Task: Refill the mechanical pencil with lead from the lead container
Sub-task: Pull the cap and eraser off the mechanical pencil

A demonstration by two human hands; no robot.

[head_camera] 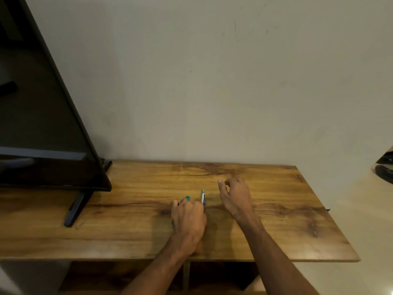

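On the wooden table lies the mechanical pencil, white with a blue end, pointing away from me. Just left of it, a small teal lead container pokes out past the curled fingers of my left hand, which closes on it; the rest of the container is hidden by the fingers. The pencil's near end touches the knuckles of that hand. My right hand hovers just right of the pencil, fingers spread and holding nothing.
A black flat screen on a stand fills the left side of the table. A plain wall rises behind the table. A dark object sits at the far right edge. Open shelf space shows below the tabletop.
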